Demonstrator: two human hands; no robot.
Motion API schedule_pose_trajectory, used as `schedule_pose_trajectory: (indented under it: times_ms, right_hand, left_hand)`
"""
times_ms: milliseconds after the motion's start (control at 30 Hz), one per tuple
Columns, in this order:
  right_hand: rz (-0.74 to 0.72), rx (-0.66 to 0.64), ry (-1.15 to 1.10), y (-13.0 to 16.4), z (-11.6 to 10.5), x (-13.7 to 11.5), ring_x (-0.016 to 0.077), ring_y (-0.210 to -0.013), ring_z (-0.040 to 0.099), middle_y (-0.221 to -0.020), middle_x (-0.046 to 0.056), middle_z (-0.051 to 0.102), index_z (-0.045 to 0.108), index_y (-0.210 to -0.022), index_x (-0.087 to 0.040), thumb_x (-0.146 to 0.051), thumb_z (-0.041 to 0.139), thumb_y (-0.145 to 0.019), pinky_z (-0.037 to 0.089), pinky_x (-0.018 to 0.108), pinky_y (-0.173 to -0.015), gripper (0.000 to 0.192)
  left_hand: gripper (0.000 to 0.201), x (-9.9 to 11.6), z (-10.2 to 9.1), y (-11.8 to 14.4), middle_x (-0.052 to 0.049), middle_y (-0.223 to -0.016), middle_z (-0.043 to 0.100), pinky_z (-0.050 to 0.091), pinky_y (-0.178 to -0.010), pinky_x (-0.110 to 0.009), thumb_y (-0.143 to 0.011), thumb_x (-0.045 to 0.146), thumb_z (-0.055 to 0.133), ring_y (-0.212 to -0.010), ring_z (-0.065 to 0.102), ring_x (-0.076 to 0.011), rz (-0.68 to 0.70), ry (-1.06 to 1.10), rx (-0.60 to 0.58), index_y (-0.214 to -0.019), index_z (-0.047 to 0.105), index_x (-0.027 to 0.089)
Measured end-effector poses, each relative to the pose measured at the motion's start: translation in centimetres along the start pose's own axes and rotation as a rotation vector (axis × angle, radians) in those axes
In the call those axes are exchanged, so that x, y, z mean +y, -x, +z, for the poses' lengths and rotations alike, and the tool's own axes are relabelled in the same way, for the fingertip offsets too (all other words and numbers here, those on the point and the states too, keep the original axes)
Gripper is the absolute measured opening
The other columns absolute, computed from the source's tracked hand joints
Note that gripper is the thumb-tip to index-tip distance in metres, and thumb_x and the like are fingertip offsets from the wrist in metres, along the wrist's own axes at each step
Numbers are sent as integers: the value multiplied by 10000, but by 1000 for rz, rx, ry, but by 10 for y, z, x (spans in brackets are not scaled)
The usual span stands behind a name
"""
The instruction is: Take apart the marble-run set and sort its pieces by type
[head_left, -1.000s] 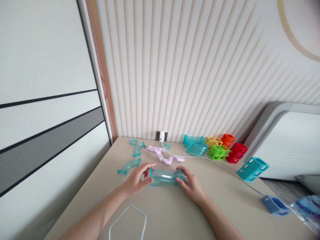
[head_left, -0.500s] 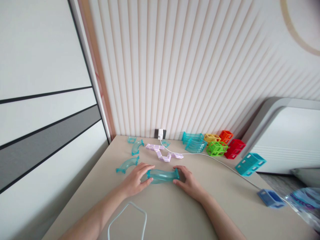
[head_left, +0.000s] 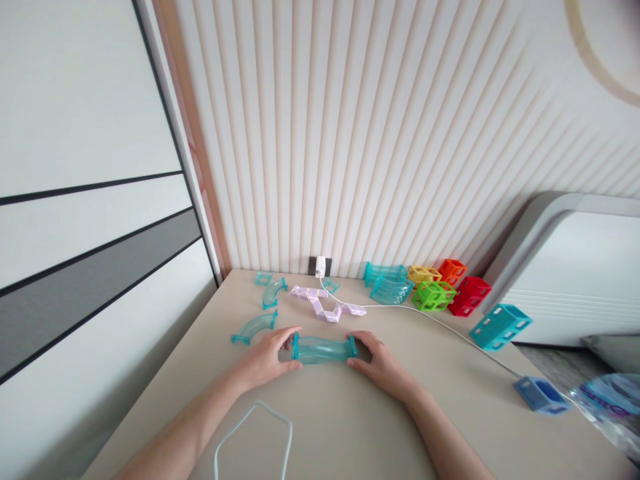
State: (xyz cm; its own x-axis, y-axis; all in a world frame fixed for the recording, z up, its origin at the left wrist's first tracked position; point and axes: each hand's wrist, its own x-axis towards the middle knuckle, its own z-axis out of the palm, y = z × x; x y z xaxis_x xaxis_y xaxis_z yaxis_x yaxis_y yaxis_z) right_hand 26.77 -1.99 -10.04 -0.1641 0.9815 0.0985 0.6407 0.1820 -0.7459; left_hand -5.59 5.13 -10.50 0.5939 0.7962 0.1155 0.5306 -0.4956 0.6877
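Now clear teal tube [head_left: 324, 349], flanged ends, pinched btwn left hand [head_left: 267, 359] & right hand [head_left: 381, 364].

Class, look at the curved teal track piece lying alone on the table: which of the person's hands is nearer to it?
Left. The left hand grips the near end of the straight clear tube, just right of the curved teal track piece. The right hand grips the tube's far end.

A home room, likely a bedroom: beige desk [head_left: 350, 420] against fluted wall panelling [head_left: 375, 133]; padded headboard [head_left: 565, 267] at 3 o'clock; toy blocks [head_left: 440, 293] at 1 o'clock; charger [head_left: 320, 265] at 12 o'clock.
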Motion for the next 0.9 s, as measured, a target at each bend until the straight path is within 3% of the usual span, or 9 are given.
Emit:
schedule_pose_trajectory:
  times_ms: [133, 333, 500, 600, 667, 767, 900]
  right_hand:
    - [3, 82, -181, 0, 1, -1, 323, -1184, 648, -1282, 132, 704, 664, -1273, -208, -515, 726, -859, 483, 503, -1062, 519]
    - [38, 306, -676, -4, -6, -6, 285, -1098, 689, -1169, 100, 764, 651, -1292, -254, -611, 685, -890, 506, 462, -1009, 539]
    - [154, 422, -1087, -7, -7, -17, 241, -890, 713, -1004, 60, 775, 713, -1199, -262, -670, 729, -819, 571, 411, -855, 557]
    - [194, 463, -1211, -6, -12, -27, 203, -813, 694, -952, 20, 727, 712, -1217, -287, -639, 754, -811, 584, 354, -752, 539]
    - [162, 498, -1144, -7, -20, -34, 164, -746, 655, -931, 2, 680, 682, -1281, -303, -613, 740, -837, 562, 300, -669, 544]
    - [62, 414, -767, -12, -30, -44, 143, -669, 587, -910, 7, 658, 589, -1419, -297, -583, 686, -890, 530, 286, -618, 610]
    - [-70, 152, -146, -26, -21, -63, 229, -938, 652, -1118, 57, 706, 545, -1470, -301, -464, 729, -868, 554, 391, -873, 650]
  left_hand:
    - [635, 0, 2, -2, -40, -1042, 732, 545, -926, -355, -792, 305, 801, -950, 677, -218, -19, 16, 17, -1380, 571, 234]
    - [566, 5, 9, 0, -51, -1222, 724, 535, -989, -378, -847, 269, 709, -1012, 683, -213, 27, 65, 28, -1391, 553, 269]
    - [462, 15, 12, 1, -77, -1310, 676, 503, -1065, -403, -915, 294, 622, -1167, 658, -234, 90, 60, 23, -1374, 566, 275]
    - [448, 19, 14, -1, -82, -1297, 673, 481, -1092, -414, -934, 295, 601, -1221, 629, -242, 112, 35, 18, -1380, 560, 270]
    - [459, 20, 15, -2, -85, -1298, 671, 480, -1092, -421, -931, 302, 614, -1222, 626, -246, 113, 30, 5, -1385, 556, 268]
    - [502, 19, 16, -3, -87, -1304, 673, 480, -1089, -433, -919, 314, 649, -1222, 623, -256, 114, 44, -11, -1408, 541, 271]
    - [585, 17, 17, -4, -92, -1309, 675, 470, -1096, -444, -922, 330, 666, -1227, 621, -261, 120, 83, -20, -1473, 478, 272]
